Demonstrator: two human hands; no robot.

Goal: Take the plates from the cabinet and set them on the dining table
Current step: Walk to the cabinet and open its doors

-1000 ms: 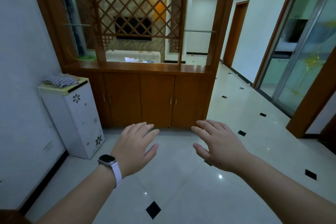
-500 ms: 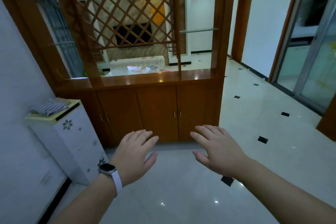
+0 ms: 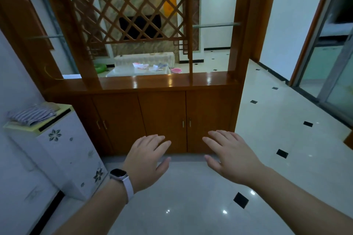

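Closer now than half a second ago, you face the cabinet, which fills the middle of the frame with all its doors closed; any plates are hidden behind them. Your left hand, with a watch on its wrist, and your right hand hover side by side before the lower doors, fingers straight and spread, holding nothing. At lower left stands a white flowered unit, with a striped cloth folded on top.
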